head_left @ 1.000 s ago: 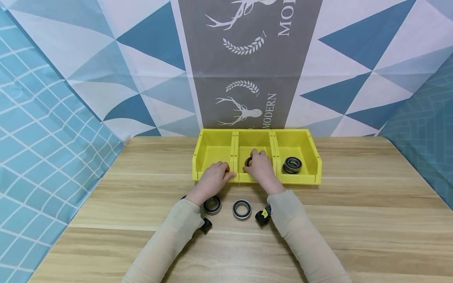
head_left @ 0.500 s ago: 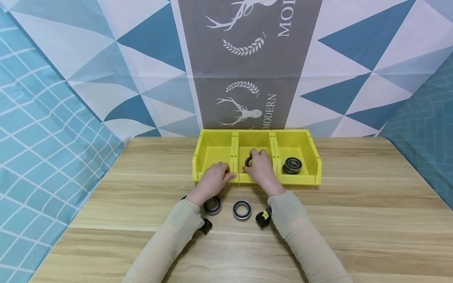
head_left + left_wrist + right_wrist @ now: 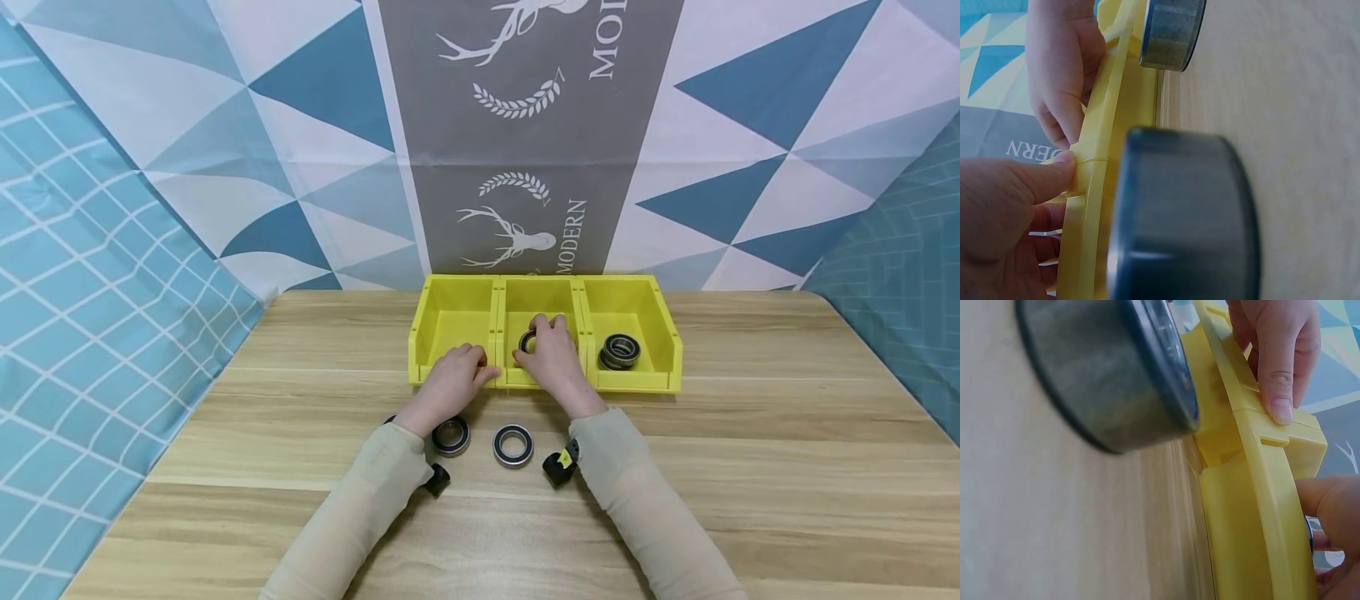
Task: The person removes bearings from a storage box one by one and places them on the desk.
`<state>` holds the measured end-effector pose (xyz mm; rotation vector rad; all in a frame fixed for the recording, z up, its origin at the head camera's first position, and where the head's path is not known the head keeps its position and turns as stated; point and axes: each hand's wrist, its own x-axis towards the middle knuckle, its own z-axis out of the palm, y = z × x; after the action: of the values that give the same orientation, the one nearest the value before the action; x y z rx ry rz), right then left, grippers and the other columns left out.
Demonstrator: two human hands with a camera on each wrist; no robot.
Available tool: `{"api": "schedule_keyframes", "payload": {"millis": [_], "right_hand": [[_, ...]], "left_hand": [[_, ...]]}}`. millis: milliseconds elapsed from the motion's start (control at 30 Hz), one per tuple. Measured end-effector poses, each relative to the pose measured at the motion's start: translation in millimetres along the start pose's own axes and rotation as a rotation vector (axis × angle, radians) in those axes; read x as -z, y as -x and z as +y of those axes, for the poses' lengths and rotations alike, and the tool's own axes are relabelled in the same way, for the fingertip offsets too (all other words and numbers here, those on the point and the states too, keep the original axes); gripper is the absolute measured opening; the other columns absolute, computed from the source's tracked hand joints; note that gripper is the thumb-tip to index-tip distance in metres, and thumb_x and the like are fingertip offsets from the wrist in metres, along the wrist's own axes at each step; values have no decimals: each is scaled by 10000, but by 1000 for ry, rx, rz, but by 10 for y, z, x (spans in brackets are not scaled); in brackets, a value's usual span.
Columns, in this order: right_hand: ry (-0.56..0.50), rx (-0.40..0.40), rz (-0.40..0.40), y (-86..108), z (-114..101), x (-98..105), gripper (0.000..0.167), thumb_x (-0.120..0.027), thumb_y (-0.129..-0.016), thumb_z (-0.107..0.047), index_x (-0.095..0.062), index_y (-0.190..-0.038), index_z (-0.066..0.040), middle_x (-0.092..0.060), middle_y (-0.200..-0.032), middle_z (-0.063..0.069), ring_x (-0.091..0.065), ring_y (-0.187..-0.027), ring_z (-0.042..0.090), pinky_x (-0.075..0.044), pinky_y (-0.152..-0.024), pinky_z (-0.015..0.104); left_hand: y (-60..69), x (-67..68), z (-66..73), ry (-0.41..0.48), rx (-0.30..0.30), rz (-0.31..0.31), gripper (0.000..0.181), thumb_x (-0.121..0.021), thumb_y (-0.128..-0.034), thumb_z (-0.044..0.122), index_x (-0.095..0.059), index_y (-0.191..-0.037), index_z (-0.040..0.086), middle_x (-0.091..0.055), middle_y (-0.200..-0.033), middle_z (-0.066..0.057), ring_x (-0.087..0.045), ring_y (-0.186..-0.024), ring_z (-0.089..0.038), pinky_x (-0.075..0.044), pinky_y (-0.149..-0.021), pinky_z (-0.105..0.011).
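Three yellow bins stand joined side by side. My left hand grips the front wall of the left bin near the divider, thumb outside and fingers curled inside, as the left wrist view shows. My right hand reaches into the middle bin and pinches a black-and-silver bearing between thumb and fingers; the front wall hides most of that bearing in the right wrist view, where only a sliver shows beside the right hand.
Two bearings lie on the wooden table before the bins, one near my left wrist and one between my arms. The right bin holds two bearings, one resting on the other. A patterned cloth backdrop rises behind the table.
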<state>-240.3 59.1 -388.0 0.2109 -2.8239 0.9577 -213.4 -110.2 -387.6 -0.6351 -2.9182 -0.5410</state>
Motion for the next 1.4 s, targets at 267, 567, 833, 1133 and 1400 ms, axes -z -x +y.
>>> {"api": "schedule_keyframes", "payload": {"millis": [267, 567, 833, 1133, 1400], "right_hand": [[-21, -5, 4, 18, -6, -1, 447, -673, -805, -228, -495, -1150, -7, -406, -1133, 213, -508, -970, 352, -439, -813, 446], [-47, -8, 15, 45, -22, 0, 451, -687, -784, -238, -524, -1145, -23, -433, -1130, 194, -501, -975, 342, -437, -818, 449], [-40, -1, 49, 71, -26, -4, 458, -710, -758, -229, -537, -1125, -16, -441, -1109, 183, -509, -943, 317, -445, -814, 425], [-49, 12, 61, 121, -50, 46, 430, -715, -753, -219, -544, -1099, -30, -450, -1087, 156, -507, -900, 279, -455, -791, 388], [-58, 9, 74, 170, -62, 108, 434, -709, -751, -235, -551, -1104, -38, -443, -1103, 151, -496, -898, 267, -462, -764, 388]], "left_hand": [[2, -4, -5, -1, -2, 3, 292, -529, -905, 359, -545, -845, 74, -491, -741, -21, -444, -652, -167, -378, -598, -284], [-3, -6, -12, -2, 1, 3, 295, -528, -906, 360, -550, -856, 70, -497, -752, -25, -447, -660, -165, -381, -604, -285], [-3, -14, -10, -3, 5, -1, 301, -521, -907, 368, -546, -857, 71, -493, -752, -26, -447, -663, -171, -383, -607, -289], [7, 20, 14, -6, 14, -7, 301, -523, -909, 363, -550, -864, 67, -499, -759, -31, -454, -673, -175, -389, -617, -296], [6, 9, 4, -1, 5, -5, 298, -521, -909, 362, -550, -859, 70, -499, -757, -27, -453, -673, -172, -385, -617, -295]]}}
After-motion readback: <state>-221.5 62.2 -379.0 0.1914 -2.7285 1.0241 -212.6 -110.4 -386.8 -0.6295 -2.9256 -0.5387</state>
